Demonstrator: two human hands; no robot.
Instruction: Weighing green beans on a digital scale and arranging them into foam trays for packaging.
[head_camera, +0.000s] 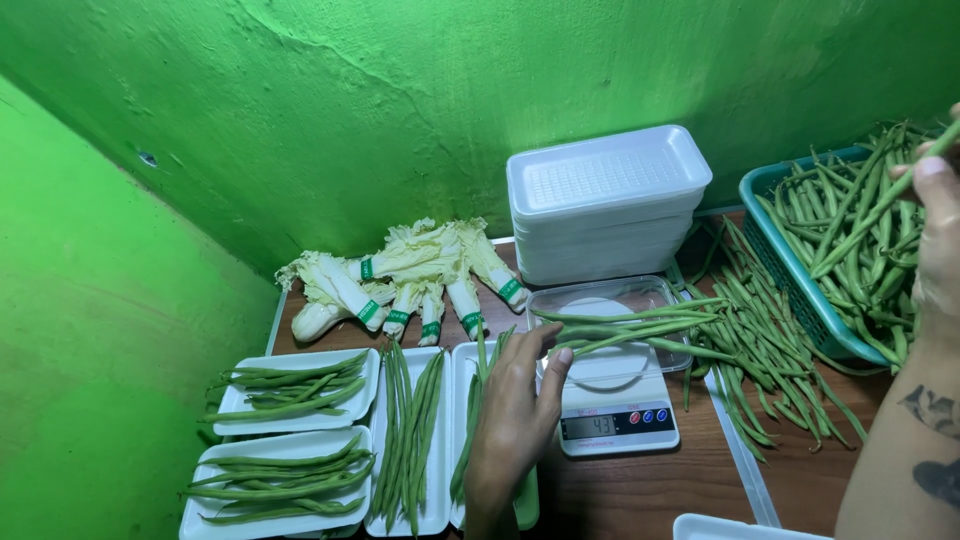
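My left hand (520, 405) rests over a white foam tray (463, 365) of green beans, its fingertips touching several long green beans (640, 325) that lie in a clear plastic tray (610, 290) on a small digital kitchen scale (615, 420). At the right edge, my right hand (940, 235) grips a green bean (880, 200) above a teal plastic basket (775, 255) heaped with green beans. The right forearm runs down the right side.
Three more white foam trays (295, 375) with green beans lie at the lower left. A stack of unused foam trays (605, 200) stands at the back. Banded napa cabbages (410, 275) lie against the green wall. Loose beans (760, 350) are piled beside the basket.
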